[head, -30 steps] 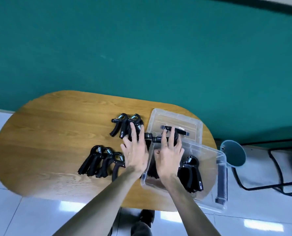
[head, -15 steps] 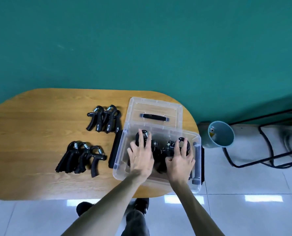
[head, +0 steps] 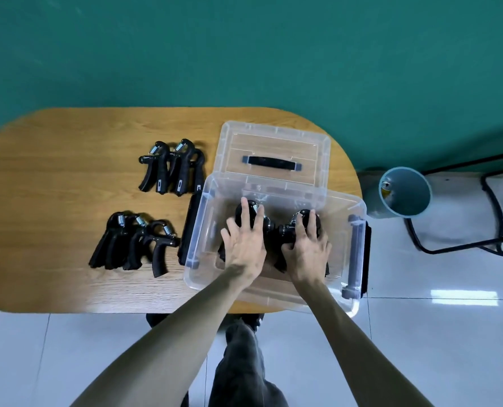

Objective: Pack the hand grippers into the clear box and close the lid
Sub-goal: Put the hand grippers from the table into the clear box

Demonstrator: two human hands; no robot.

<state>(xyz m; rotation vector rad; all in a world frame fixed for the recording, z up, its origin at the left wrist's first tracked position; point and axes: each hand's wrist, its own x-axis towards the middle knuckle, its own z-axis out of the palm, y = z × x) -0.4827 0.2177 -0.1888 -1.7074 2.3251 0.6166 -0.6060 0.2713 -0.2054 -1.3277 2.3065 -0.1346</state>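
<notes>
The clear box (head: pixel 273 299) stands open at the right end of the wooden table (head: pixel 53 177). Both my hands are down inside it. My left hand (head: pixel 245 243) lies over black hand grippers (head: pixel 275 230) on the box floor, fingers spread across one's top. My right hand (head: pixel 307 245) curls over another beside it. The clear lid (head: pixel 273 142), with a black handle, lies flat behind the box. Two more groups of hand grippers rest on the table left of the box, one at the back (head: pixel 171 168) and one nearer (head: pixel 132 245).
A black latch flap (head: pixel 190 230) hangs on the box's left side and another on its right. A grey-blue bin (head: pixel 404 192) stands on the tiled floor right of the table, with a black metal frame (head: pixel 497 230) beyond it. A green wall runs behind.
My hands carried hand grippers from the box's left rim down into the box and now rest on them at the bottom. The view shifted, so the table appears further left.
</notes>
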